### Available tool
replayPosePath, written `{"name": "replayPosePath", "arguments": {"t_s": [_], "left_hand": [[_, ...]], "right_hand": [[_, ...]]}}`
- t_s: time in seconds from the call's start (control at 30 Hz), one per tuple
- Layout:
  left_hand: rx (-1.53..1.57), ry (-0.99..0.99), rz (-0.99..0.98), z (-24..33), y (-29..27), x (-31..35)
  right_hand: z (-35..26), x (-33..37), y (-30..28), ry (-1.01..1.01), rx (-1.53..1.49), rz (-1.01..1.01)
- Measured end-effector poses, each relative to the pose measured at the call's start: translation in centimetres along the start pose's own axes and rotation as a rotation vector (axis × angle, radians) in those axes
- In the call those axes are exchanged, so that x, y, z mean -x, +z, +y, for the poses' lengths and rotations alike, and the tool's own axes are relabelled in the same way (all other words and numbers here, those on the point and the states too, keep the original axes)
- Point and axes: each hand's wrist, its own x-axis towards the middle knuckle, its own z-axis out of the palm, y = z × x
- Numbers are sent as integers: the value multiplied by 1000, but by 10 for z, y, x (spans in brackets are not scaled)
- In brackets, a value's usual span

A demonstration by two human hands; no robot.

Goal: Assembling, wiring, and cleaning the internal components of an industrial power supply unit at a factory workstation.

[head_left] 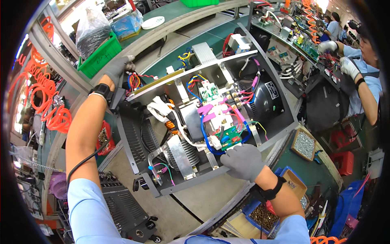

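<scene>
A dark grey metal equipment chassis (191, 185), open on top, sits askew in front of me. Inside it are a finned heat sink (180, 156), a green circuit board (231, 138), and bundles of blue, pink and white wires. My left hand (118, 69), in a grey glove, is closed at the chassis's far left corner, beside a cluster of coloured wires (134, 81). In a matching glove, my right hand (245, 161) grips the near long edge with curled fingers, close to the green board. Its fingertips are partly hidden behind the rim.
A green bin (99, 57) stands at the upper left, near coiled orange air hoses (44, 101). Trays of screws (304, 144) and a blue box of fasteners (264, 215) lie at the right. Below left is another slotted chassis (126, 207) on casters. A co-worker (361, 77) works at the far right.
</scene>
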Motion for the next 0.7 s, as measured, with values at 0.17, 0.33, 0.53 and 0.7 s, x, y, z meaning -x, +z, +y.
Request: {"name": "replayPosePath", "arguments": {"t_s": [0.17,0.33,0.53,0.7], "left_hand": [[-32,-93,84,-13,7,0],[28,-155,28,-78,-22,13],[-15,-266,158,-107,-32,26],[84,-274,141,-137,-50,21]], "right_hand": [[4,-5,-13,14,-39,-19],[24,-17,-22,-56,-41,-175],[32,-34,-28,-146,-96,-225],[35,-49,-26,-212,-131,-280]]}}
